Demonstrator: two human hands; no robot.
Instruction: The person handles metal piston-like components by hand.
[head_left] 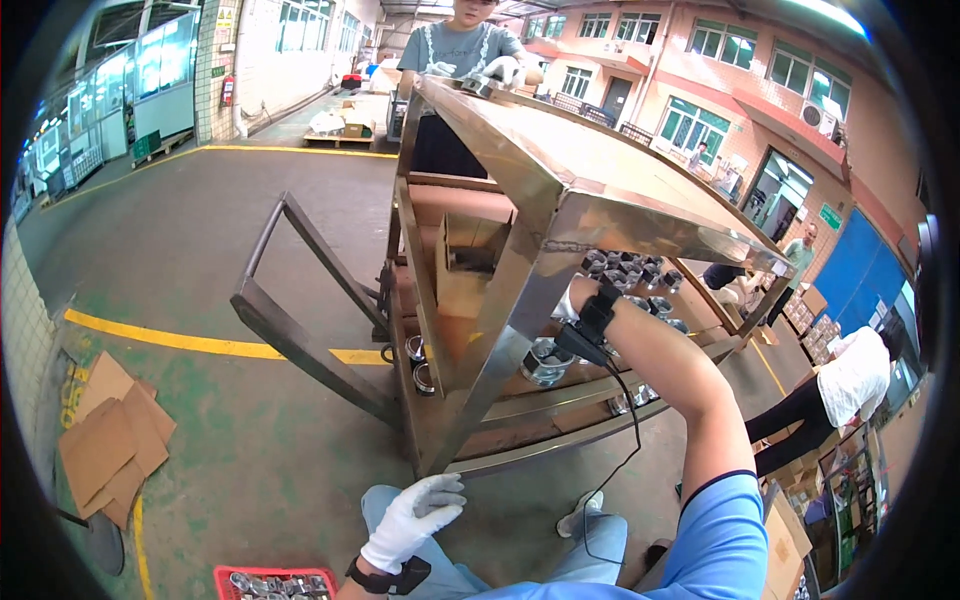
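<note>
My left hand (412,518), in a white glove, hangs above my lap near the lower corner of a metal-framed cart (560,215). Its fingers are loosely bent and partly apart, with nothing in them. My right hand (572,300) reaches in under the cart's top, to its middle shelf. The cart's corner post and my wrist strap hide its fingers, so what it holds cannot be told. Just below that hand stands a shiny round metal part (547,362). Farther in, several similar metal parts (630,270) sit close together on the shelf.
A cardboard box (462,295) stands inside the cart, and a push handle (270,235) juts out left. Flattened cardboard (115,440) lies on the floor at left. A red basket (225,575) of metal parts is below. A gloved co-worker (460,50) stands at the cart's far end.
</note>
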